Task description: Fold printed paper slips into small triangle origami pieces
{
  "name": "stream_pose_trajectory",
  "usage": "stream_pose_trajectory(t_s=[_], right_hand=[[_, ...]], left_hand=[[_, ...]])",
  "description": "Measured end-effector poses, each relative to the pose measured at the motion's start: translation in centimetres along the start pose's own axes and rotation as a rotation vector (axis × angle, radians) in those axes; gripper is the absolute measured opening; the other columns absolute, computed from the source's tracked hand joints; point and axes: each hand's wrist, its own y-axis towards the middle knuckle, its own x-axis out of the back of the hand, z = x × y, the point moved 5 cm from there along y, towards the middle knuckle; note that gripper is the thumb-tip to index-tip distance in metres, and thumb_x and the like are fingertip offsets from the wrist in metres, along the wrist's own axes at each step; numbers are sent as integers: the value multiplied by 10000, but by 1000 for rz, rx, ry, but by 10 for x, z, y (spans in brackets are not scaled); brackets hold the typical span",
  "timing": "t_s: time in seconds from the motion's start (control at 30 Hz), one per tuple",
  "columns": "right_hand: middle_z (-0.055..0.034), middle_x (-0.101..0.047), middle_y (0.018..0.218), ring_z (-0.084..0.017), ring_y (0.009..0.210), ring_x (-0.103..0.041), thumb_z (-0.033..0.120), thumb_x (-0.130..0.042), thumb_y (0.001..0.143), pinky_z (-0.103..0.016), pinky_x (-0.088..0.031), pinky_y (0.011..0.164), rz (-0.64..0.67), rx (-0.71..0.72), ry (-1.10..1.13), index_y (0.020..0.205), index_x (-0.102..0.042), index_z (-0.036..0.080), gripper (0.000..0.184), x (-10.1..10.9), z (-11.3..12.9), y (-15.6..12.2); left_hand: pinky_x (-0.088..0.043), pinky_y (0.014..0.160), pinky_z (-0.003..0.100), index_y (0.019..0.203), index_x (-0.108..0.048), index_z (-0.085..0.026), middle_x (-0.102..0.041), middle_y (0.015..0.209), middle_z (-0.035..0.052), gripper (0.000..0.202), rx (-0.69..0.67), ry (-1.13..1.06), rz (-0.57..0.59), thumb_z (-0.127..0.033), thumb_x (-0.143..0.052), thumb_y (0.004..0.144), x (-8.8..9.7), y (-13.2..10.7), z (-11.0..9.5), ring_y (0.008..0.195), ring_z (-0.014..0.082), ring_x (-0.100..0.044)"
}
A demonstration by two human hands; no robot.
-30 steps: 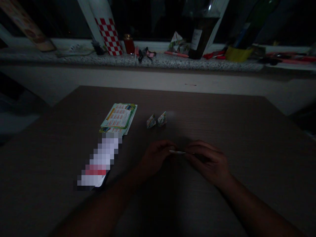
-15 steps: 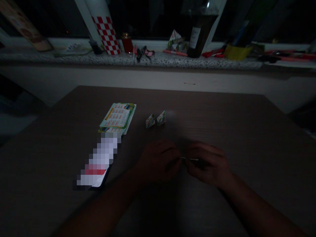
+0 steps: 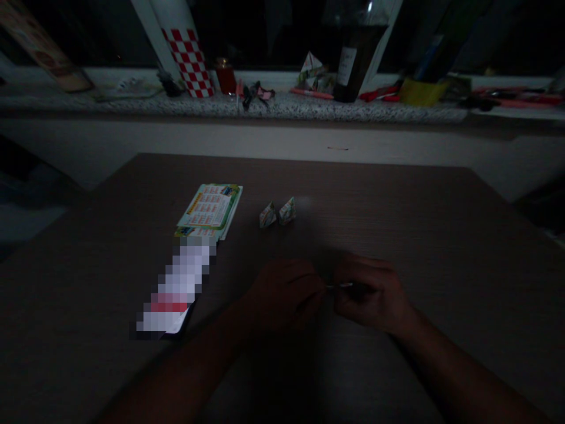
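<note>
My left hand [image 3: 289, 294] and my right hand [image 3: 373, 294] are close together above the table, both closed on a small piece of paper [image 3: 346, 285]. Only its thin pale edge shows between the fingers; the rest is hidden by the hands and the dim light. Just beyond them two small folded paper shapes [image 3: 267, 215] stand side by side, printed in green and white. To the left lies a stack of printed calendar cards [image 3: 205, 206], green-edged with red and white grids.
A phone [image 3: 179, 294] with a lit, pixelated screen lies below the cards on the wooden table [image 3: 397, 206]. Along the granite windowsill [image 3: 282, 109] stand a red-and-white checkered cylinder [image 3: 189, 62], a dark bottle [image 3: 348, 73], a folded paper piece [image 3: 311, 73] and several pens.
The fingers of my right hand have curled in more tightly around the paper, and less of its edge shows. My left hand has shifted only slightly. The things on the table stay put.
</note>
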Motion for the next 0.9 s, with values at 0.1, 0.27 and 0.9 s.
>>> stream_pose_trajectory(t_s=[0.1, 0.27, 0.9], right_hand=[[18, -531, 615, -111, 538, -502, 43, -580, 663, -233, -381, 497, -34, -30, 5, 701, -551, 195, 159, 7, -5, 0], [14, -563, 617, -122, 549, -538, 53, -580, 689, -248, -422, 525, -199, -151, -62, 676, -553, 197, 146, 28, -20, -3], [-41, -607, 742, -158, 663, -601, 68, -644, 737, -266, -478, 567, -21, 58, -16, 846, -585, 182, 168, 8, 1, -2]], left_hand=[[-397, 603, 239, 813, -584, -154, -615, 742, 20, 82, 12, 4, -17, -134, -515, 853, 6, -1, 3, 668, 115, -535], [-398, 579, 230, 787, -586, -146, -596, 699, 20, 51, 88, 42, -166, -133, -557, 826, 28, -3, 14, 647, 118, -535], [-454, 673, 262, 843, -573, -162, -630, 793, 29, 42, 117, -57, -32, -178, -537, 858, 13, 1, 9, 747, 135, -570]])
